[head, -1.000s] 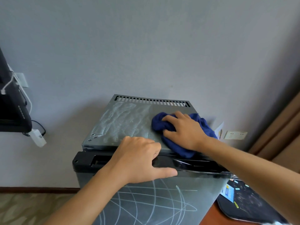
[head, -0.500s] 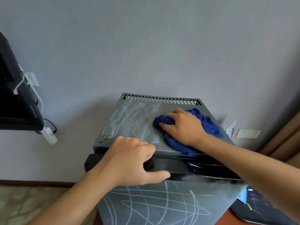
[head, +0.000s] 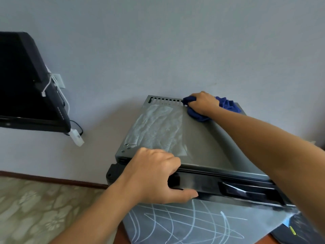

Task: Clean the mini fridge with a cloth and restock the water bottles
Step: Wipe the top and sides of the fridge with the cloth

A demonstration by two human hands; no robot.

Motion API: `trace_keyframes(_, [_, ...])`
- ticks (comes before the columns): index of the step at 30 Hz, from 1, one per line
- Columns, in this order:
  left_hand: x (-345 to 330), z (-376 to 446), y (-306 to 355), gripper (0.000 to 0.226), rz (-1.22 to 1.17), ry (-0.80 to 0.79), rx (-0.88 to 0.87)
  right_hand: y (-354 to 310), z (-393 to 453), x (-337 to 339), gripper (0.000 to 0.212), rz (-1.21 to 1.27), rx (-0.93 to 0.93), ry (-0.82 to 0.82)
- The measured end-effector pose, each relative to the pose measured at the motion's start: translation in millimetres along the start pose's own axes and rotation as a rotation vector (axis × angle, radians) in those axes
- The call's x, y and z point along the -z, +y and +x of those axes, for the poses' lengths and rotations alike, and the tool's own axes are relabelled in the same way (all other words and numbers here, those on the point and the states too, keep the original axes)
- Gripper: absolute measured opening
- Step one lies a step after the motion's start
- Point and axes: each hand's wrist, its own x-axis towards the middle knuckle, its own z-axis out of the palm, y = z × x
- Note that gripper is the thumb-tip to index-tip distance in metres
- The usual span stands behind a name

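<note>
The mini fridge (head: 198, 138) fills the middle and lower right of the frame, its grey top running from the black front trim near the bottom up to a slotted vent row against the wall. The blue cloth (head: 226, 104) sits at the top's far edge, right of centre in the frame, bunched under the right hand (head: 202, 103), whose fingers (head: 190, 102) curl over it and press it at the right end of the vent slots. A pale streaked patch, perhaps dust or a damp smear, lies down and to the left of the cloth, stretching along the top's long axis toward the left hand (head: 153, 175). So the unwiped ground probably lies leftward and nearer from the cloth, and the right arm, stretched long from the lower right, would draw back along it. The left hand grips the front trim, fingers hooked over the edge and thumb beneath, steadying the fridge. No water bottles are in view.
</note>
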Motion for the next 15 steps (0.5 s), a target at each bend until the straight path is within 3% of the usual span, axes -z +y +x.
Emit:
trace_keyframes(8, [0.4,1.8,-3.5,0.074,0.008,-0.067,-0.001,-16.6,-101.5,1.0,0.062,0.006,0.001,0.095])
trace_keyframes(15, [15.1,-11.0,-33.0,0.065,-0.087,-0.109,-0.069,-38.4,-234.3,16.3,0.017,0.107,0.093,0.138])
